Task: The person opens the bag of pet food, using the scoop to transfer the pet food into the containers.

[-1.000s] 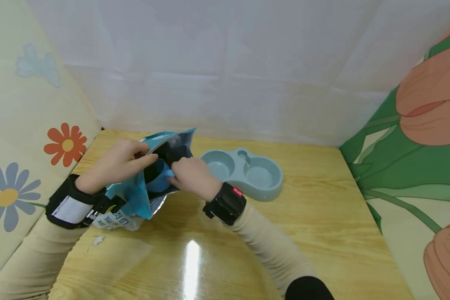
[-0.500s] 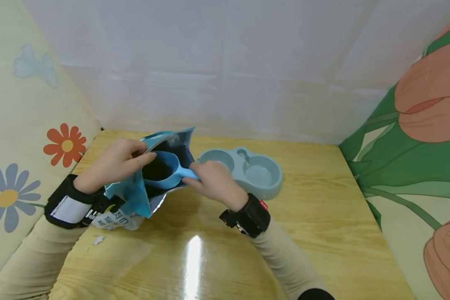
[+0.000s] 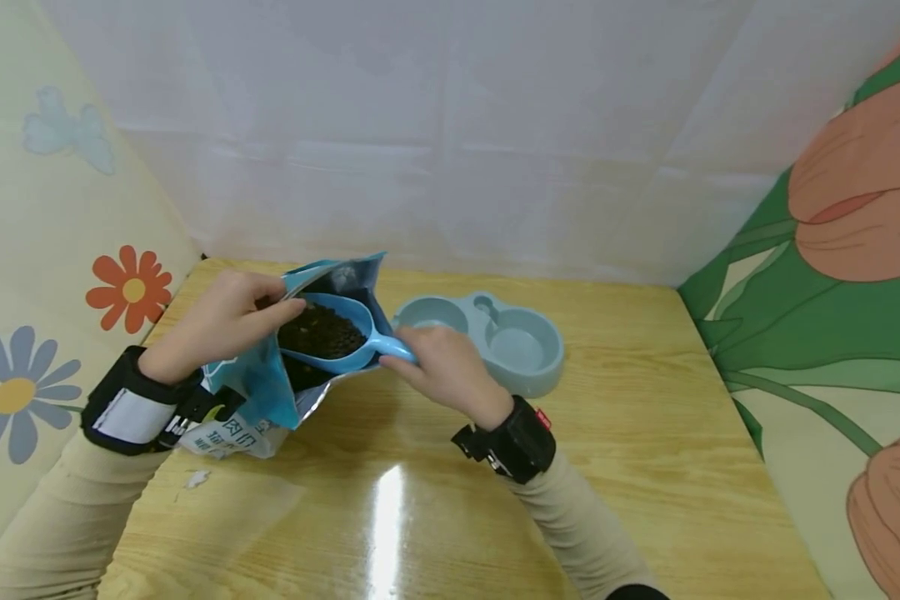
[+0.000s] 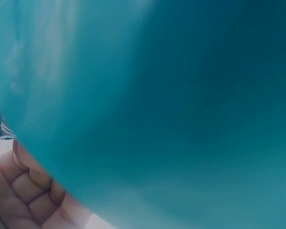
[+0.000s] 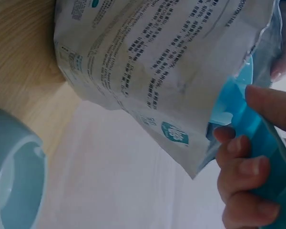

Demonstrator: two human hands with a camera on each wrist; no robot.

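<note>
Just clear of the bag point(image 3: 258, 392) rim, scoop point(image 3: 330, 335) brims.

A teal bag surface point(image 4: 171, 105), blurred and very close, fills nearly the whole frame. The left hand point(image 4: 26, 198) shows at the lower left, fingers curled against the bag's lower edge.

A glossy wooden counter point(image 3: 645, 467) carries everything here. A pale blue double pet bowl point(image 3: 487, 337) sits toward its twelve o'clock edge, slightly right of centre. A teal and silver food bag point(image 3: 251, 408) rests on the counter at about ten o'clock, and a small white scrap point(image 3: 195, 479) lies just beside it at seven o'clock.
</note>
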